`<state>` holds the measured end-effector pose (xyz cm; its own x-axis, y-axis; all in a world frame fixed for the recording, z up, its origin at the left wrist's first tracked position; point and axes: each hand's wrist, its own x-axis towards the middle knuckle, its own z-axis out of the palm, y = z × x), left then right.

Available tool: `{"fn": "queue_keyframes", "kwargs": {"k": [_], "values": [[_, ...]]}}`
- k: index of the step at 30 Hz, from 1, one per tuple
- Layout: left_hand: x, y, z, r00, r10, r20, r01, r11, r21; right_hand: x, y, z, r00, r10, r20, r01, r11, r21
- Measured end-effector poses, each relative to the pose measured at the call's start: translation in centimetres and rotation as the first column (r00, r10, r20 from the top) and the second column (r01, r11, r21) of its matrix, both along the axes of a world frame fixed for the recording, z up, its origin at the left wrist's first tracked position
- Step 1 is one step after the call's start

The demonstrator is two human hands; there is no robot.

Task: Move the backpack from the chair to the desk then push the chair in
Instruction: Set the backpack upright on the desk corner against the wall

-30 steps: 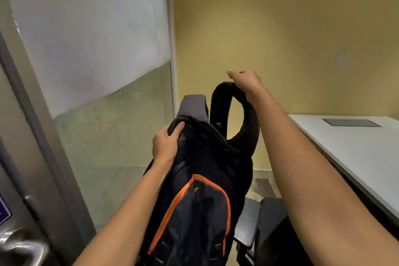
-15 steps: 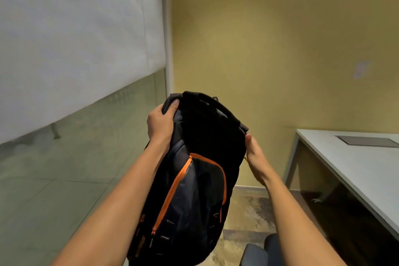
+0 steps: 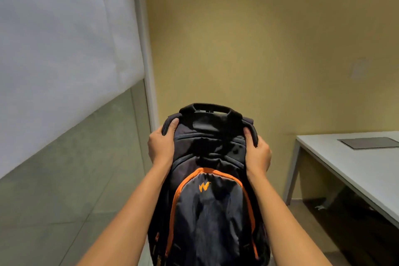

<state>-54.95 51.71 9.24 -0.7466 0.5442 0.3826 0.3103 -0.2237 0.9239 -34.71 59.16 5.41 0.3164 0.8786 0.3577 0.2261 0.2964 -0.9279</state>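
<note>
A black backpack [image 3: 210, 196] with orange zip trim and an orange logo hangs upright in the air in front of me, its front pocket facing me. My left hand [image 3: 160, 144] grips its upper left shoulder, thumb on the front. On the other side my right hand [image 3: 258, 153] clasps the upper right shoulder the same way. The top carry handle is free. A white desk [image 3: 354, 162] stands to the right, apart from the bag. The chair is out of view.
A dark flat panel [image 3: 370, 143] is set into the desk top near the wall. A yellow wall is ahead. A glass partition [image 3: 71, 166] with a white blind fills the left side. Tiled floor lies below.
My right hand left the shoulder strap and came round to grip the bag's upper right side. The backpack has turned its front fully towards me, and the view has swung right.
</note>
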Motion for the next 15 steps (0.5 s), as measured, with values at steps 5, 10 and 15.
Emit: {"fn": "queue_keyframes", "kwargs": {"k": [5,10,15], "values": [[-2.2,5.8,0.1,0.997,-0.07,0.044,0.07,0.998,0.0,-1.2,4.3,2.1,0.995,-0.105,0.0,0.105,0.994,0.041],[-2.0,12.0,1.4,0.996,-0.094,-0.006,0.094,0.995,-0.028,-0.8,9.2,3.3,0.989,-0.145,-0.01,0.146,0.987,0.068],[-1.3,18.8,2.7,0.989,-0.135,-0.06,0.133,0.991,-0.031,-0.1,14.6,3.9,0.982,-0.183,-0.043,0.185,0.98,0.065]]}}
